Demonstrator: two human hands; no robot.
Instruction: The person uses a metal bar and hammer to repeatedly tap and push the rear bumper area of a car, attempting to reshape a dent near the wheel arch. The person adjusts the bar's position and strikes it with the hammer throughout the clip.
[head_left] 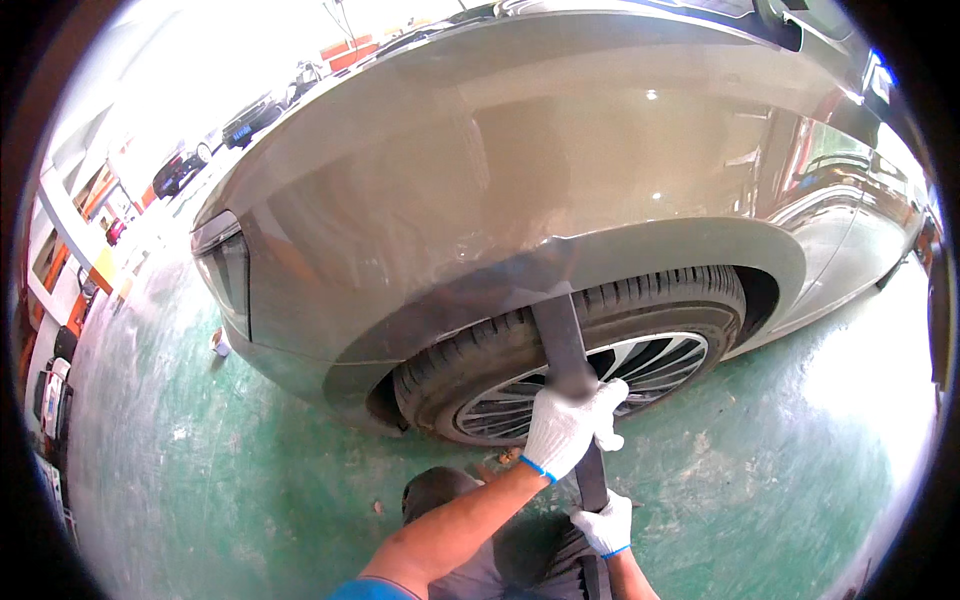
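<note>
A long, flat, dark bar (563,335) slants up from between my knees to the wheel-arch edge of a car's front fender (480,190). Its upper end meets that edge, and I cannot tell whether it reaches behind the panel. My left hand (570,430), in a white knitted glove with a blue cuff, is closed round the bar's middle, in front of the wheel. Lower down, my right hand (605,524), gloved the same way, grips the bar. Above the arch, the fender's surface looks uneven, with a small mark (556,242) near the edge.
The tire (470,360) and multi-spoke wheel (660,365) lie just beyond my hands. A headlight (225,265) marks the car's left end. On the green floor (300,480) stands a small cup-like container (219,343). Other cars (255,118) and shelving (75,240) are farther left.
</note>
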